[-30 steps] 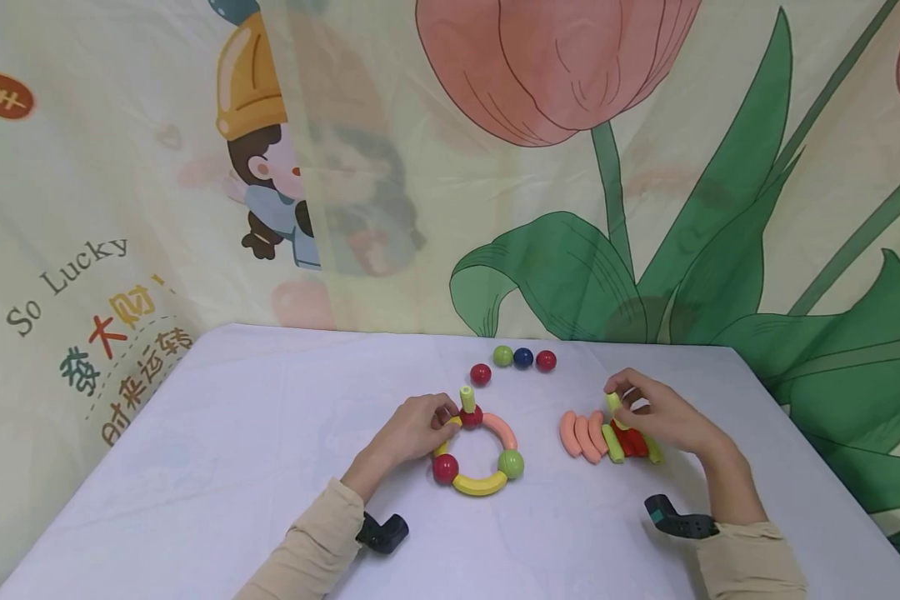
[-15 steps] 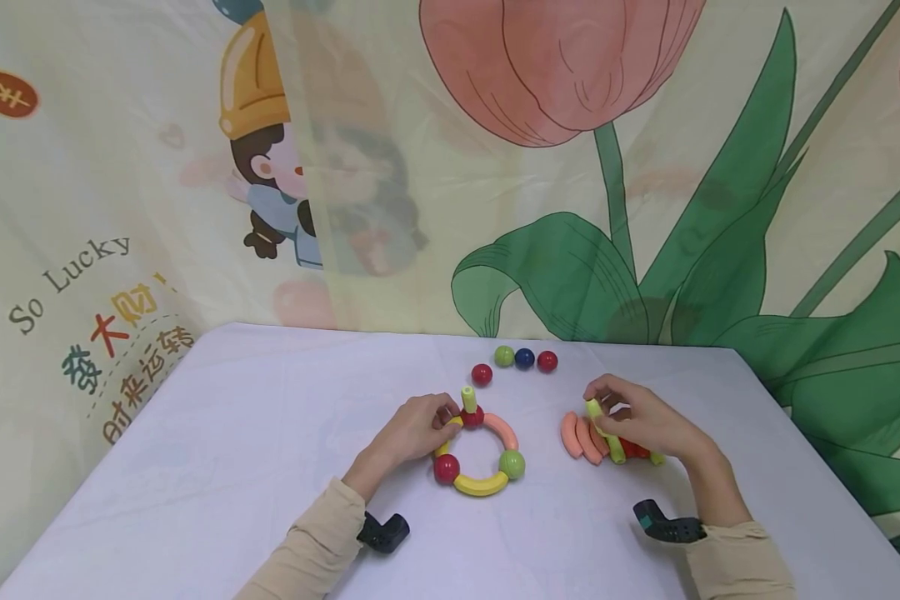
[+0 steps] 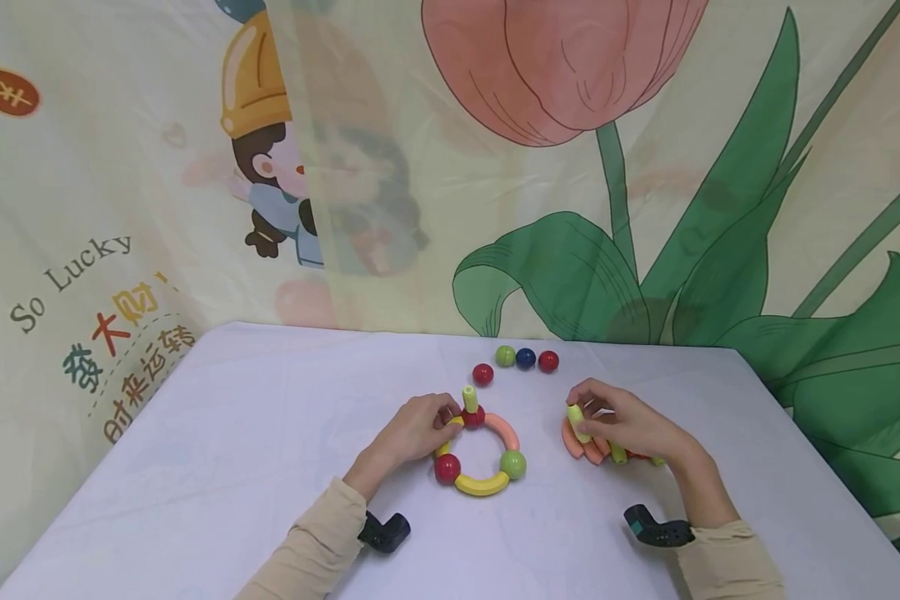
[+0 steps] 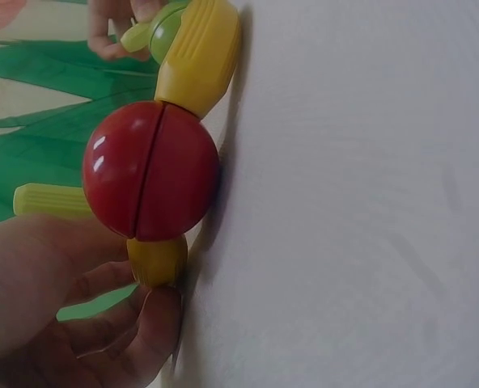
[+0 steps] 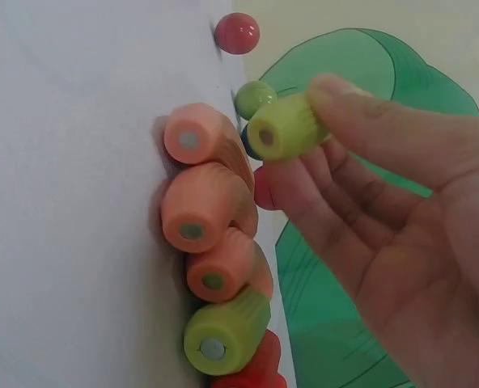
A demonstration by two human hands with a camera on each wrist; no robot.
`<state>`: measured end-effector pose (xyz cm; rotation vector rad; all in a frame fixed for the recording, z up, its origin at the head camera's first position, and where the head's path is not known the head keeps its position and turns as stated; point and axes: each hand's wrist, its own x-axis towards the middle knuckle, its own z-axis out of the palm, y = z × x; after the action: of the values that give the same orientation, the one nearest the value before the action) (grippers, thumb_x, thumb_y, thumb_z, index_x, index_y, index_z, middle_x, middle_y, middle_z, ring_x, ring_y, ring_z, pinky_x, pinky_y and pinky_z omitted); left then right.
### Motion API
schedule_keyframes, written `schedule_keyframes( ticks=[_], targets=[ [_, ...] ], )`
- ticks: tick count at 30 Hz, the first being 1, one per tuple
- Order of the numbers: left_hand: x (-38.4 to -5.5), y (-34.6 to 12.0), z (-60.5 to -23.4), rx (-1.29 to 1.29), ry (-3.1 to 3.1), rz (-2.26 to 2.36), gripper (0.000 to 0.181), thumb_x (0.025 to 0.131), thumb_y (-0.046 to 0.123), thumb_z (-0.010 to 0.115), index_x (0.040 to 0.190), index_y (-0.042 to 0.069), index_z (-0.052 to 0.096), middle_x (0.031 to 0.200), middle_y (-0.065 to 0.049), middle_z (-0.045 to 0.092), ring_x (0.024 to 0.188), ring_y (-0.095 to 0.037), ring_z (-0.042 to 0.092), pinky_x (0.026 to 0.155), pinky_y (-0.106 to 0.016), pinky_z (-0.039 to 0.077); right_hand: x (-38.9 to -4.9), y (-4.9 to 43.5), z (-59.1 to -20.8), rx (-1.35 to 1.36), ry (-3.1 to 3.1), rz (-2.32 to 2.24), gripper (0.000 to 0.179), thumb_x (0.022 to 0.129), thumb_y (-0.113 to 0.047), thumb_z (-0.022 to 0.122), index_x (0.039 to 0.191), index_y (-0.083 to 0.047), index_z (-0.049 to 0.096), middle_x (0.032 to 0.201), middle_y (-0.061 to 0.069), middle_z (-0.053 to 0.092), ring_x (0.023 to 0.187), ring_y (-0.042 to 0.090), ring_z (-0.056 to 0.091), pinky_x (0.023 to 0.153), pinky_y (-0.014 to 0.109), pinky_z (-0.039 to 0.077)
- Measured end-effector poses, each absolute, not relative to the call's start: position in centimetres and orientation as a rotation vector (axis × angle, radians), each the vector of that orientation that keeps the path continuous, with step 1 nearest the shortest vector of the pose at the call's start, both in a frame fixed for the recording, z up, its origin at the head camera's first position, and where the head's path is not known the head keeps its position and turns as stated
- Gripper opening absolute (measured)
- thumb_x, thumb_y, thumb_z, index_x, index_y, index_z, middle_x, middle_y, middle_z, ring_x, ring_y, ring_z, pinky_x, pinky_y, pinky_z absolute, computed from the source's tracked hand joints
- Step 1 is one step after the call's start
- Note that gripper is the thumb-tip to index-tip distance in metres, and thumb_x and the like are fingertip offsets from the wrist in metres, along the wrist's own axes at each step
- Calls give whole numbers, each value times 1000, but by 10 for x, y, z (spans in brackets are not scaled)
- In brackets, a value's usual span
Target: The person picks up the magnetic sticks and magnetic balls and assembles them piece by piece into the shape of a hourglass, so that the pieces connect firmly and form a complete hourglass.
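Observation:
A ring of balls and curved rods lies flat on the white table. My left hand pinches the yellow curved rod on its left side, between a red ball and another red ball. From that back ball a light green rod stands up. A pink curved rod, a green ball and a front yellow curved rod complete the circle. My right hand pinches a light green rod, raised above the row of pink curved rods.
Beyond the ring sit a red ball, a green ball, a dark blue ball and another red ball. Beside the pink rods lie a green rod and red pieces, partly hidden. A printed cloth hangs behind the table.
My right hand has moved left with the light green rod, from above the red and green pieces to above the pink rods. My left hand keeps its pinch on the ring.

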<state>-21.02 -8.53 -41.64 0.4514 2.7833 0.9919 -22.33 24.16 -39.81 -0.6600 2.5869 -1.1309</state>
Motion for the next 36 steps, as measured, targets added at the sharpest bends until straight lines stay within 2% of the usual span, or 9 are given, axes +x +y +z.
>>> schedule_keyframes(
  ticks=[3,8,13,17,20,24,27,31,36],
  targets=[
    [-210,-85,-416,456,2786,987,23,87,21,66,108,11,64,84,0,60,72,-12,52,60,-21,46,-224,238,-399,-655,2526,-1174,29,87,-18,67,113,-13,54,110,4,57,104,25,54,88,34,49],
    [-210,-85,-416,462,2784,993,23,87,21,66,107,10,64,84,0,59,72,-13,52,60,-21,46,-222,232,-398,-640,2486,-1204,27,85,-19,69,108,-17,54,106,4,56,100,25,52,83,31,49],
    [-210,-86,-416,473,2784,999,22,87,20,66,106,10,64,83,0,59,71,-12,52,60,-21,45,-220,227,-398,-667,2458,-1203,27,84,-14,67,108,-11,54,101,6,54,94,24,51,77,27,48],
    [-210,-86,-416,465,2781,999,22,87,20,66,106,10,64,83,0,59,71,-13,52,60,-21,45,-219,223,-397,-733,2435,-1198,29,85,-11,66,109,-6,52,99,9,52,88,22,52,69,25,47],
    [-211,-85,-416,458,2777,999,22,87,21,67,107,10,64,84,0,59,72,-13,52,60,-21,46,-217,218,-396,-744,2436,-1184,33,84,-12,67,113,-6,51,98,9,52,87,22,52,67,24,48],
    [-210,-85,-416,452,2777,993,23,87,21,66,107,10,64,84,0,59,72,-13,52,61,-21,46,-216,210,-394,-724,2402,-1172,40,85,-16,69,120,-7,53,99,10,52,84,20,52,57,24,47],
    [-210,-85,-415,454,2782,985,23,87,22,66,107,10,64,85,0,59,73,-13,52,61,-21,46,-215,205,-394,-748,2364,-1163,38,85,-21,70,118,-7,57,100,8,55,85,19,54,57,24,47],
    [-210,-85,-414,453,2784,982,23,87,22,66,108,10,64,86,0,59,73,-13,52,61,-21,46,-213,198,-394,-811,2350,-1176,34,84,-24,71,110,-7,60,102,6,58,93,18,56,76,21,50],
    [-209,-86,-414,455,2785,981,23,87,22,66,107,10,64,86,-1,59,73,-13,52,61,-21,46,-211,190,-395,-844,2352,-1196,33,82,-25,73,107,-8,60,103,5,59,98,17,56,85,21,51]
  ],
)
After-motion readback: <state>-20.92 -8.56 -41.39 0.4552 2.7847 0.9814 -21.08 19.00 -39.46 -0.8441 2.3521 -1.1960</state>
